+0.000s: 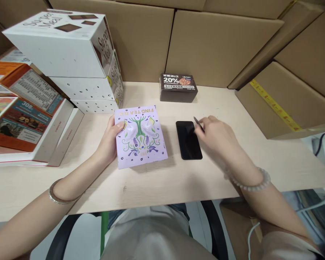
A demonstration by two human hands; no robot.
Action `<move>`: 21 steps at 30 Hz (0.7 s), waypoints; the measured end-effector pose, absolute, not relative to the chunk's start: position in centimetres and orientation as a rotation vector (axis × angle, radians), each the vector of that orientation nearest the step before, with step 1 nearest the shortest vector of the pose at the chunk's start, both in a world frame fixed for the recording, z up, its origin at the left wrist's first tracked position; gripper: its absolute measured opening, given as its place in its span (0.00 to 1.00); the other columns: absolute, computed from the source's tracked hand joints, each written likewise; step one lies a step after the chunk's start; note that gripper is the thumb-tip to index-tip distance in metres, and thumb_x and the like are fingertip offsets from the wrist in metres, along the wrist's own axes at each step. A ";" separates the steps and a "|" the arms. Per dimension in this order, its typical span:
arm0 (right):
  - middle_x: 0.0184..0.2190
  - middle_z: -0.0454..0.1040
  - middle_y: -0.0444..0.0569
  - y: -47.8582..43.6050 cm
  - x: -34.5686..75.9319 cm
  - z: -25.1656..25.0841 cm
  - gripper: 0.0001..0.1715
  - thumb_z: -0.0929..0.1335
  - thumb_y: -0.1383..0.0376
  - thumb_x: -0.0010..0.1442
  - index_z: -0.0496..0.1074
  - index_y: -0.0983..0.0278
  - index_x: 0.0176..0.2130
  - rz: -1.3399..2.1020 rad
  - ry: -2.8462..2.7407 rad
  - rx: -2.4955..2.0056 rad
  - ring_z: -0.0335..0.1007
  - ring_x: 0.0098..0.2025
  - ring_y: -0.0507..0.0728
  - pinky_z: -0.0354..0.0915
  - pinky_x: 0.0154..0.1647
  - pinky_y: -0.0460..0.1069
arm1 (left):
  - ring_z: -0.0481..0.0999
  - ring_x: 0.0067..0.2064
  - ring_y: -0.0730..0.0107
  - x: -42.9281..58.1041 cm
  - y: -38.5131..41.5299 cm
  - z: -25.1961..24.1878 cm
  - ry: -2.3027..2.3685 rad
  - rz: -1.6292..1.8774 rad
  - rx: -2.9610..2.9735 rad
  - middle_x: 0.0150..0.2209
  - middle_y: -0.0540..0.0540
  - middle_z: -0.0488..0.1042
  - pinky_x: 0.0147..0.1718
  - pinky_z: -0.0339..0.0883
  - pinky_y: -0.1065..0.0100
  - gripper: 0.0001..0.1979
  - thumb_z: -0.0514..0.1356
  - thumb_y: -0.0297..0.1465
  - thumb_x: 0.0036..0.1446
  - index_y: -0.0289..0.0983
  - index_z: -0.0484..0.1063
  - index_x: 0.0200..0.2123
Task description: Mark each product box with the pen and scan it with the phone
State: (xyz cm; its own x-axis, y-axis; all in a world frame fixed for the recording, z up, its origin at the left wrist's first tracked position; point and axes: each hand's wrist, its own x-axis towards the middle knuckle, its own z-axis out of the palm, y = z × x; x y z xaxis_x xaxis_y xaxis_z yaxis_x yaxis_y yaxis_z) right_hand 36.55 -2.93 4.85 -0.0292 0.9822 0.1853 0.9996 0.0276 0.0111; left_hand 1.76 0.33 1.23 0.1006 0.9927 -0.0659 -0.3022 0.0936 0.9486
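Note:
My left hand [108, 141] grips the left edge of a lilac tea packet [141, 139], thumb on its front. Printed upside down from where I sit, the packet bears a green tree design and small dark ring marks. To its right, a black smartphone [188, 141] lies flat on the table, its screen dark. Above the phone's upper right side is my right hand [218, 133], with a slim dark pen [198, 123] pinched between thumb and fingers. The pen's tip points up and left, away from the packet.
A dark box marked 20% [178, 88] stands at the back of the table [157, 187]. White Super Meal boxes [70, 54] are stacked at back left, beside orange and white boxes [26, 112]. Cardboard boxes [140, 39] wall the back; another with yellow tape [287, 101] stands right.

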 end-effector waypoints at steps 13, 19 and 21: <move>0.54 0.80 0.72 -5.0 30.6 4.6 0.40 0.75 0.47 0.65 0.77 0.76 0.61 0.270 -2.225 -2.230 0.80 0.58 0.79 0.77 0.58 0.66 | 0.86 0.51 0.50 2.4 -0.1 1.6 0.904 1.258 0.876 0.52 0.45 0.85 0.45 0.82 0.55 0.28 0.78 0.47 0.54 0.46 0.75 0.53; 0.57 0.82 0.69 -3.5 31.9 3.5 0.45 0.78 0.52 0.51 0.73 0.68 0.63 0.546 -1.954 -2.096 0.82 0.58 0.79 0.78 0.57 0.67 | 0.86 0.51 0.51 2.2 0.0 1.1 0.819 1.272 0.928 0.53 0.46 0.85 0.47 0.82 0.56 0.29 0.77 0.48 0.56 0.47 0.75 0.55; 0.55 0.84 0.69 -3.2 32.2 3.2 0.45 0.77 0.52 0.51 0.72 0.67 0.62 0.582 -1.834 -2.105 0.83 0.56 0.79 0.78 0.54 0.67 | 0.86 0.51 0.52 2.2 0.0 1.0 0.808 1.270 0.943 0.52 0.46 0.84 0.48 0.81 0.56 0.30 0.77 0.49 0.55 0.46 0.75 0.57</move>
